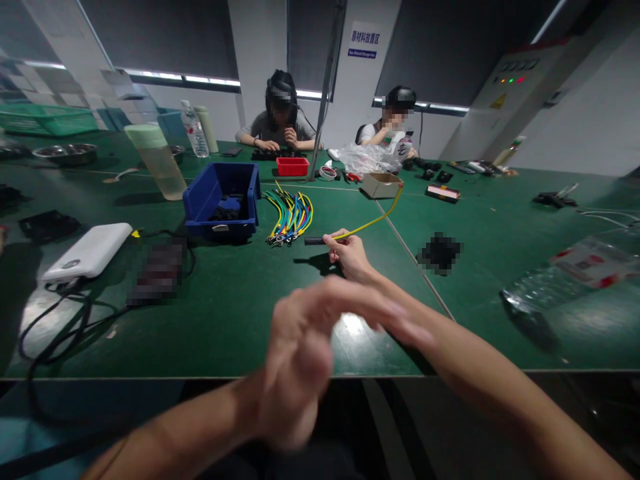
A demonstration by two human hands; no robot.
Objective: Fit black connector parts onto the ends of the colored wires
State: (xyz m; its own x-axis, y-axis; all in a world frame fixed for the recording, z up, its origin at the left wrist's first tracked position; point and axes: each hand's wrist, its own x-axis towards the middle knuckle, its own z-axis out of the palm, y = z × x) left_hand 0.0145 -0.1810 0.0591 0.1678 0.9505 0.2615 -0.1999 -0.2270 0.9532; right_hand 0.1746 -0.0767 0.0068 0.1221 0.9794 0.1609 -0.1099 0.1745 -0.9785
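Matt green table (225, 313), glossy blue plastic bin (221, 200), cardboard box (381, 185).

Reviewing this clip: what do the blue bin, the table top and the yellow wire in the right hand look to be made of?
Blue bin: moulded plastic, by its even colour and soft sheen. Table top: a green mat, probably rubber or vinyl, with dull glare patches. Yellow wire: flexible plastic-sheathed cable, bending freely from the right hand; its black end sleeve looks like rubber or plastic.
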